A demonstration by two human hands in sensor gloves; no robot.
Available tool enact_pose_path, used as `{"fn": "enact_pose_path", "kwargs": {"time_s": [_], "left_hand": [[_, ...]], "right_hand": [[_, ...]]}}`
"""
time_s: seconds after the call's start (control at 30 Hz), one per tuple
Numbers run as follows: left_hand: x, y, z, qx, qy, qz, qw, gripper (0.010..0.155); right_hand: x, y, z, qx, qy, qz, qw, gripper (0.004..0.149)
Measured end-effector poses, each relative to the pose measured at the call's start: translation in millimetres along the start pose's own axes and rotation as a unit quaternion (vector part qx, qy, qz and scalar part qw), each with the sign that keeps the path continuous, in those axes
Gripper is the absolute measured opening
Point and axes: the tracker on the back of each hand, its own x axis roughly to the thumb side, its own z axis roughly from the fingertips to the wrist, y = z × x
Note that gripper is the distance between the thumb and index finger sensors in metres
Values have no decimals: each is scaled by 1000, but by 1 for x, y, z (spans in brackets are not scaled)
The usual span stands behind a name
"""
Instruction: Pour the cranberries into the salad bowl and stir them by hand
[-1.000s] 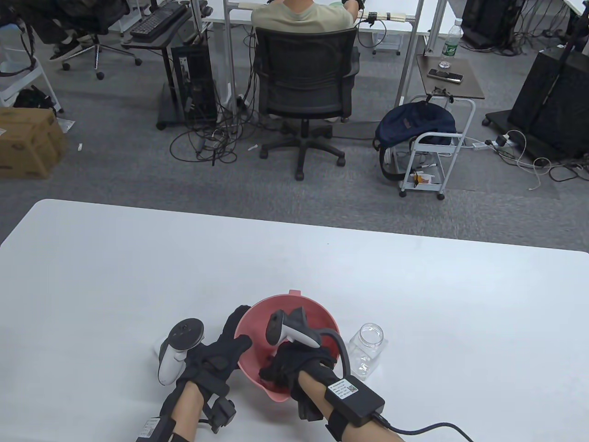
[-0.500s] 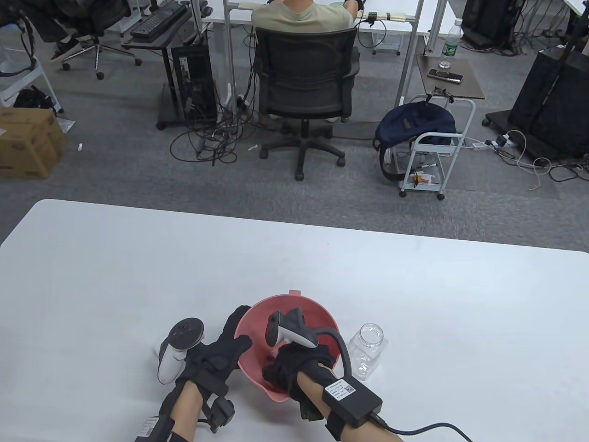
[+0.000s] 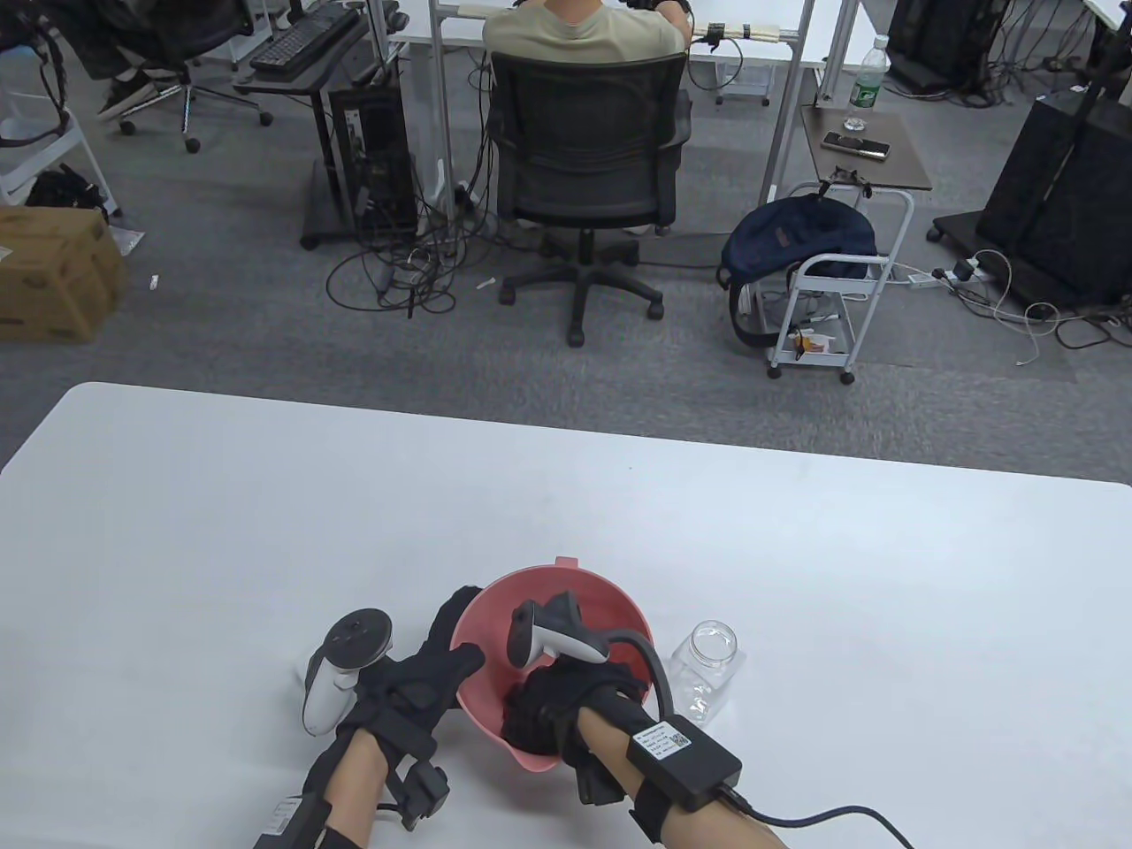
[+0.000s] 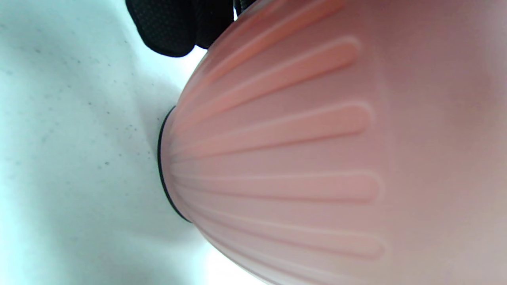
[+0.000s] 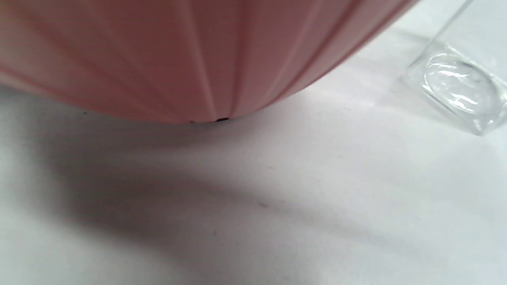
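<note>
A pink ribbed salad bowl [image 3: 591, 587] stands near the table's front edge. My left hand [image 3: 445, 653] grips its left wall, fingers round the outside and thumb at the rim; gloved fingertips [image 4: 174, 23] show past the bowl's wall [image 4: 317, 158] in the left wrist view. My right hand [image 3: 538, 707] reaches down inside the bowl at its near side, and its fingers are hidden under the hand's back. Cranberries are not visible from here. The right wrist view shows only the bowl's underside [image 5: 178, 51] and the jar's base [image 5: 459, 87].
An empty clear glass jar [image 3: 705, 670] stands just right of the bowl. The white table [image 3: 265, 531] stretches far and wide around them. Beyond its far edge are an office chair [image 3: 587, 168] with a seated person, and a cart [image 3: 818, 301].
My right hand has shifted slightly left and nearer inside the bowl, its tracker tipping left. The left hand, bowl and jar have stayed put.
</note>
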Motion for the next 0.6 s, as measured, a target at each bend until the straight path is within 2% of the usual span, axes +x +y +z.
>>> {"fn": "enact_pose_path", "kwargs": {"time_s": [0.6], "left_hand": [[0,0,-1,-1,-1,2,1000,71]], "right_hand": [[0,-2,1,-7,-25,-13,1000,60]]}}
